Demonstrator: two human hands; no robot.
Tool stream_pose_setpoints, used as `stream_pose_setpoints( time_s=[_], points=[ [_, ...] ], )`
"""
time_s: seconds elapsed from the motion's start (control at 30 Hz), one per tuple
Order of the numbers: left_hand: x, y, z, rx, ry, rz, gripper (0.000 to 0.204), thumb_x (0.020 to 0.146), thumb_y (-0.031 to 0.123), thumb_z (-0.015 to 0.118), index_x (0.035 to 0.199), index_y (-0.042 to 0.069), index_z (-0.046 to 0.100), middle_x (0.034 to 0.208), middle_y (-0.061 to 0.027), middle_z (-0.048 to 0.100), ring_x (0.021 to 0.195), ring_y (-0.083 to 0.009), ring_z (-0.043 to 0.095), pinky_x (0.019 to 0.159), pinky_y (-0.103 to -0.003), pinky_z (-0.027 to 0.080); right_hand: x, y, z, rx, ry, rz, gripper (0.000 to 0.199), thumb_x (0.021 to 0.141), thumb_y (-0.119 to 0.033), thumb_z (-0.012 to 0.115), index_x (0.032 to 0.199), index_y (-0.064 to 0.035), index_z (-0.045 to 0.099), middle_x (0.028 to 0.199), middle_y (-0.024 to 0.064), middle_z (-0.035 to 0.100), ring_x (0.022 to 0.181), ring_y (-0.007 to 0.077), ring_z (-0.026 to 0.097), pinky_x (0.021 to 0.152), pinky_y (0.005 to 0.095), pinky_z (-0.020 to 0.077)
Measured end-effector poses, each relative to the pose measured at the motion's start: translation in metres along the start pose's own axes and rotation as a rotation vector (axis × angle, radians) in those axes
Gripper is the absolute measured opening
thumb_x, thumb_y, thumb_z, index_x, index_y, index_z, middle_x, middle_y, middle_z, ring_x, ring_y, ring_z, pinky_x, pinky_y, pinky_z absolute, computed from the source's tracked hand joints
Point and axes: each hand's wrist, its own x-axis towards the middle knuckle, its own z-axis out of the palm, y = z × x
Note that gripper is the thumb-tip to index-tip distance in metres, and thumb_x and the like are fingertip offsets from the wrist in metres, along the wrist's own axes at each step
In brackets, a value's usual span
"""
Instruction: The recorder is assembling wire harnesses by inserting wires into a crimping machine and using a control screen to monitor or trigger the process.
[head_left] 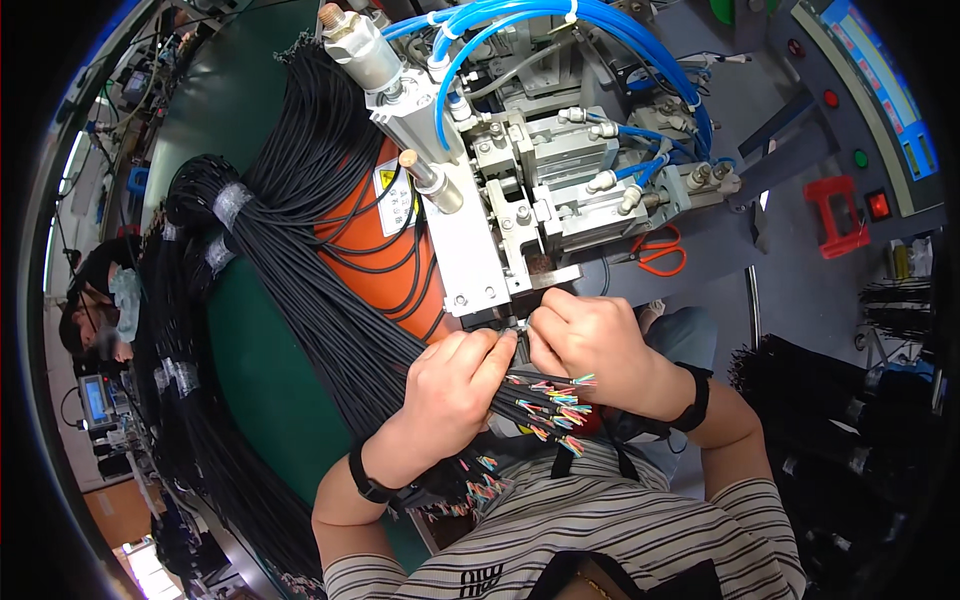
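Note:
My left hand (452, 392) is closed, thumb and fingertips pinched together just below the front of a metal machine (462, 255) with air cylinders. Beside it, my right hand (592, 345) is also closed, its fingertips bent inward near the machine's lower jaw area. Whatever lies between the fingertips is small and mostly covered by them. A thick bundle of black cables (310, 310) runs from the upper left down under my left hand. Stripped cable ends with coloured wires (555, 408) poke out below and between my hands.
Orange-handled scissors (660, 252) lie right of the machine, under blue air hoses (600, 25). A red tool-like frame (838, 217) sits near a control panel (885, 110). More black cable bundles (830, 400) lie at right. A green tabletop (260, 375) stretches left; another person (100, 310) is beyond.

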Motion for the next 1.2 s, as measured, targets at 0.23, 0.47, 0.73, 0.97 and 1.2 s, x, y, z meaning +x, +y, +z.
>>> stream_pose_setpoints(
  time_s=[0.23, 0.47, 0.73, 0.97, 1.2],
  points=[
    [0.003, 0.000, 0.001, 0.032, -0.039, 0.040, 0.045, 0.070, 0.004, 0.065, 0.115, -0.004, 0.066, 0.092, -0.0089, 0.058, 0.080, -0.0237, 0.060, 0.067, -0.033, 0.051, -0.004, 0.004, 0.003, 0.030, -0.005, 0.002, 0.013, 0.080, -0.007, 0.070, 0.089, -0.0026, 0.063, 0.077, 0.0077, 0.056, 0.058, 0.0269, 0.061, 0.050, 0.0367, 0.0485],
    [0.007, 0.007, -0.003, 0.173, -0.116, 0.114, 0.044, 0.073, 0.007, 0.064, 0.115, -0.005, 0.066, 0.087, -0.0071, 0.055, 0.077, -0.0214, 0.056, 0.065, -0.031, 0.050, -0.007, 0.002, 0.007, -0.034, 0.009, -0.019, 0.013, 0.080, -0.008, 0.071, 0.089, -0.0023, 0.063, 0.078, 0.0072, 0.057, 0.057, 0.0261, 0.062, 0.049, 0.0366, 0.0484],
    [0.016, 0.011, -0.003, 0.304, -0.181, 0.141, 0.043, 0.076, 0.010, 0.063, 0.116, -0.007, 0.065, 0.089, -0.0063, 0.056, 0.078, -0.0200, 0.056, 0.064, -0.030, 0.049, -0.002, 0.005, -0.001, -0.040, -0.085, 0.038, 0.009, 0.081, -0.009, 0.071, 0.086, -0.0043, 0.065, 0.077, 0.0066, 0.059, 0.056, 0.0255, 0.062, 0.048, 0.0366, 0.0488],
    [0.015, 0.010, -0.003, 0.270, -0.166, 0.114, 0.042, 0.076, 0.010, 0.063, 0.115, -0.006, 0.066, 0.090, -0.0070, 0.056, 0.079, -0.0201, 0.056, 0.067, -0.031, 0.049, -0.005, 0.007, 0.008, 0.031, 0.112, -0.011, 0.012, 0.079, -0.010, 0.073, 0.087, -0.0052, 0.067, 0.083, 0.0066, 0.065, 0.058, 0.0263, 0.063, 0.050, 0.0356, 0.0502],
    [0.012, 0.004, -0.008, 0.125, -0.132, 0.014, 0.043, 0.074, 0.008, 0.066, 0.115, -0.004, 0.066, 0.093, -0.0087, 0.058, 0.082, -0.0247, 0.059, 0.070, -0.035, 0.049, -0.001, 0.015, 0.011, 0.144, 0.027, 0.130, 0.009, 0.079, -0.006, 0.072, 0.085, -0.0029, 0.066, 0.076, 0.0090, 0.066, 0.057, 0.0263, 0.064, 0.052, 0.0340, 0.0503]
  ],
)
